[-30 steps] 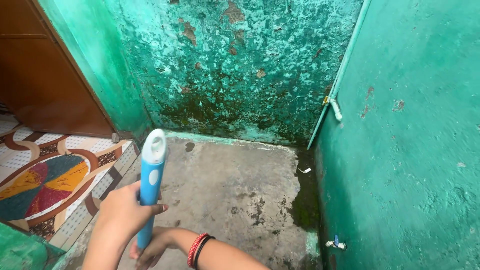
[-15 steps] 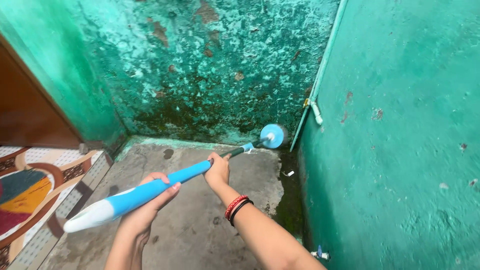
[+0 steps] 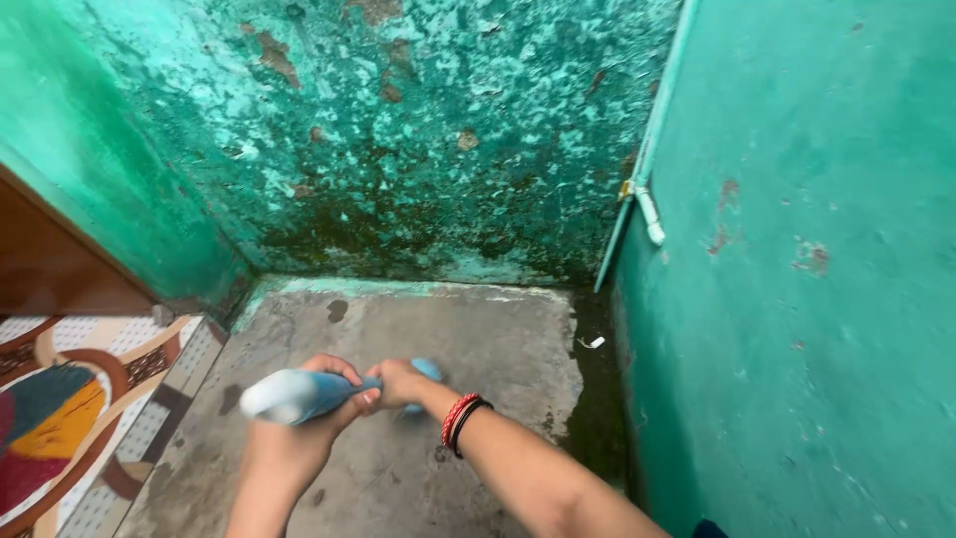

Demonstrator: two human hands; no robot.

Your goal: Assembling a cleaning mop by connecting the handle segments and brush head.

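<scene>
Hands: left hand (image 3: 299,423), right hand (image 3: 398,384) clenched round blue brush handle (image 3: 309,394) | brush head beyond right knuckles.

No package, label, sign or screen shows anywhere in this corner.

Bare grey concrete floor (image 3: 478,329) below both hands, stained, dark damp patches. Small dark blotch (image 3: 337,310) on concrete beyond left hand (image 3: 299,438). Tiny white scrap (image 3: 595,343) lying to right of right hand (image 3: 398,384), near dark mossy strip along wall. Patterned multicoloured tile floor (image 3: 70,418) left of left hand, adjoining concrete.
</scene>
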